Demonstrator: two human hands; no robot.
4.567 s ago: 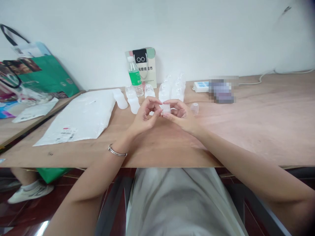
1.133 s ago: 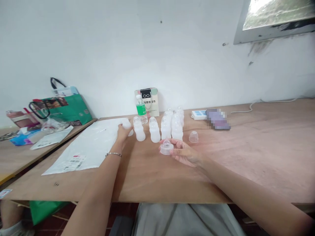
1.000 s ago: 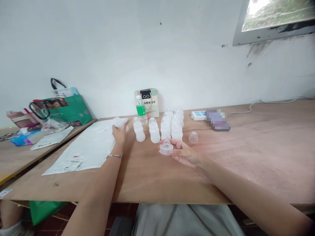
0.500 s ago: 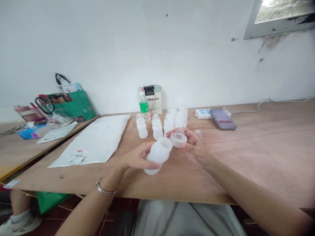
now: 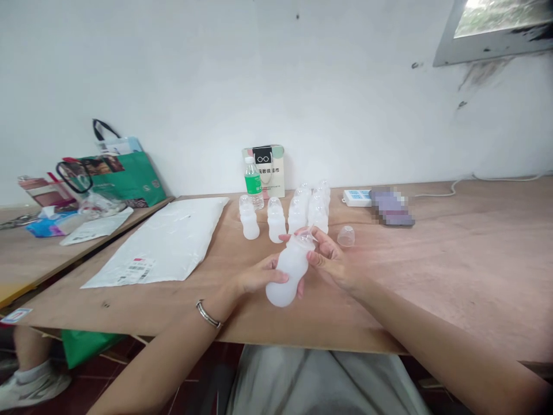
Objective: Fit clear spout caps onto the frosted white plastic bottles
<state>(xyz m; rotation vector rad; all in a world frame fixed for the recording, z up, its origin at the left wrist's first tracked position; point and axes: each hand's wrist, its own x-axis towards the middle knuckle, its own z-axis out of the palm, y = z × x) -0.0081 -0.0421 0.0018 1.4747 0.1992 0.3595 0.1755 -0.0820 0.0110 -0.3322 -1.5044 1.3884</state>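
Note:
My left hand is wrapped round a milky white baby bottle, which tilts to the right above the table. At its mouth sits a clear nipple with a screw collar, gripped by the fingers of my right hand. How far the collar sits on the neck is partly hidden by my fingers. Right of my right hand a clear bottle cap rests on the table. Beyond my hands stand several capped baby bottles, among them one at the left and another beside it.
A flat white mailing bag lies on the wooden table at left. Behind the bottles are a water bottle and a paper bag. A white box and phone lie right. A person's foot shows lower left.
The baby bottle and the nipple collar, apart before, have come together, with the collar now at the bottle's mouth. My left hand has moved right, and the clear cap is more exposed.

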